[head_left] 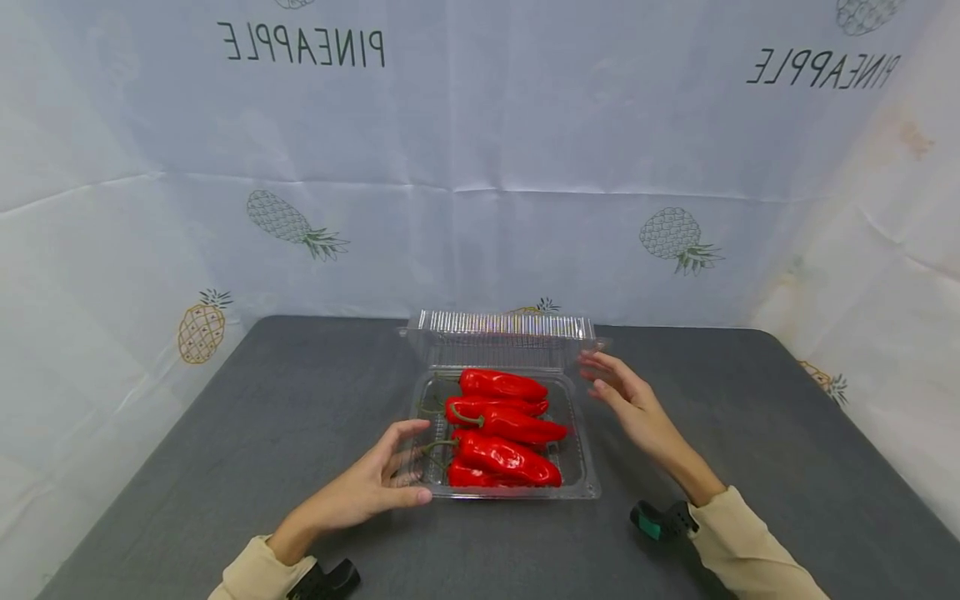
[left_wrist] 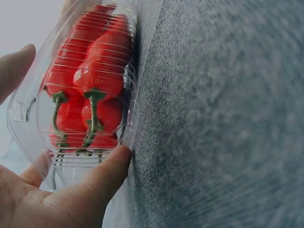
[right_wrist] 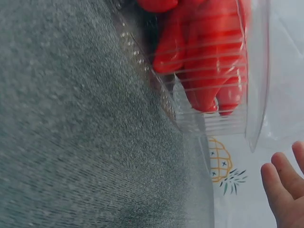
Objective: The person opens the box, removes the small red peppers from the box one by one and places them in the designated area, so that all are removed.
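A clear plastic clamshell box [head_left: 588, 479] sits on the dark table with its ribbed lid [head_left: 501, 343] raised at the back. Several glossy red peppers [head_left: 510, 457] with green stems lie crosswise inside. At the box's left side is my left hand [head_left: 366, 483], fingers and thumb spread; in the left wrist view a fingertip [left_wrist: 121, 156] meets the box's lower edge beside the peppers [left_wrist: 102, 71]. My right hand [head_left: 633, 408] hovers by the back right corner, near the lid, its fingers extended and holding nothing. The right wrist view shows those fingers [right_wrist: 273, 185] apart from the box wall.
The dark grey tabletop [head_left: 300, 400] spreads around the box. Behind it hangs a pale cloth [head_left: 480, 250] printed with pineapples and mirrored lettering. Each wrist carries a black strap device, one visible at the right sleeve [head_left: 750, 542].
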Demonstrator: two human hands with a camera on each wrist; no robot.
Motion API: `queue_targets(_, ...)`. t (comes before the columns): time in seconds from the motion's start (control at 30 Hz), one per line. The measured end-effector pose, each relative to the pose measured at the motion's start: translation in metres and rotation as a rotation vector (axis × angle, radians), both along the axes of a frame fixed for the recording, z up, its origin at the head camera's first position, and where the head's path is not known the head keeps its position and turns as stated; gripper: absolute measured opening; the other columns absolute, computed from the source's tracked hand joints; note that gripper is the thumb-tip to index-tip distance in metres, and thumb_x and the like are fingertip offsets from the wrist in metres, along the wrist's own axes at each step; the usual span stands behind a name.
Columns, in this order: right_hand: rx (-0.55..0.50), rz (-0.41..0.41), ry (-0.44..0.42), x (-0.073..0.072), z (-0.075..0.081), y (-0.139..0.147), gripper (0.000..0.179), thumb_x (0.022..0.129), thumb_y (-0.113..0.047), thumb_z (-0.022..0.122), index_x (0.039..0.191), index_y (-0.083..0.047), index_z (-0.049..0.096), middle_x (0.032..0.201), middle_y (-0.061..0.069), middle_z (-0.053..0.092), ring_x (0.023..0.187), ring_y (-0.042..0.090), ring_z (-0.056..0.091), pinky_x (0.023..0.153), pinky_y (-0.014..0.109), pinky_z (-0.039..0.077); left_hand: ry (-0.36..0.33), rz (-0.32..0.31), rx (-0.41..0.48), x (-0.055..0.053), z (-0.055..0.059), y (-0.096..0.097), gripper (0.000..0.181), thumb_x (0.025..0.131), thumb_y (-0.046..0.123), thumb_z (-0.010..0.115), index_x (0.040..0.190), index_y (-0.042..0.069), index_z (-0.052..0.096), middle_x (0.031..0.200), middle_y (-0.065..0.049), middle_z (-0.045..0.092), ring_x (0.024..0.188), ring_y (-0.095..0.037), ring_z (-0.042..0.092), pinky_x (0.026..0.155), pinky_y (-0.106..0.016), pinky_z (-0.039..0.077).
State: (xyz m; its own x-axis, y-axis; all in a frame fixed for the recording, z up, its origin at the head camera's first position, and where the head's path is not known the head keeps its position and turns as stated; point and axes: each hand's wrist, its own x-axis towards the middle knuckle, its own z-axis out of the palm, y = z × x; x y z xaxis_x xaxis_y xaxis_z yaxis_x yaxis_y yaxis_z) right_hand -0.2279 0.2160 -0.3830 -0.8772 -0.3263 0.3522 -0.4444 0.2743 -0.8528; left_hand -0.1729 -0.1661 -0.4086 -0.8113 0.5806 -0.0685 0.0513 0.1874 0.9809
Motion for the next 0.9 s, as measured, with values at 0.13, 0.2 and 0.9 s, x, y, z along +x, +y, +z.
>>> queue_targets(0.13,0.014,0.009,0.012,-0.006,-0.002,0.0,0.046,0.104,0.001,0.043,0.149,0.0,0.036,0.149,0.027,0.043,0.133,0.025,0.053,0.098,0.007,0.045,0.006,0.001,-0.013,0.001,0.002,0.001,0.083,0.092,0.013,0.071,0.152,0.006,0.014,0.162,-0.021,0.006,0.147,-0.055,0.017,0.114,-0.055,0.038)
queue_targets(0.2,0.016,0.016,0.014,-0.009,-0.003,0.0,0.047,0.104,0.001,0.042,0.15,0.0,0.034,0.149,0.027,0.042,0.133,0.039,0.048,0.098,0.007,0.045,0.01,-0.002,-0.014,0.002,0.002,0.001,0.084,0.092,0.013,0.071,0.152,0.005,0.014,0.162,-0.021,0.006,0.147,-0.055,0.016,0.114,-0.055,0.038)
queue_targets(0.9,-0.005,0.085,-0.102,-0.03,-0.012,0.0,0.075,0.092,0.009,0.061,0.155,0.003,0.021,0.152,0.033,0.032,0.132,0.047,0.047,0.092,0.018,0.056,-0.003,-0.005,-0.018,0.004,0.004,0.001,0.083,0.091,0.014,0.072,0.15,0.004,0.015,0.16,-0.023,0.009,0.147,-0.052,0.018,0.114,-0.056,0.038)
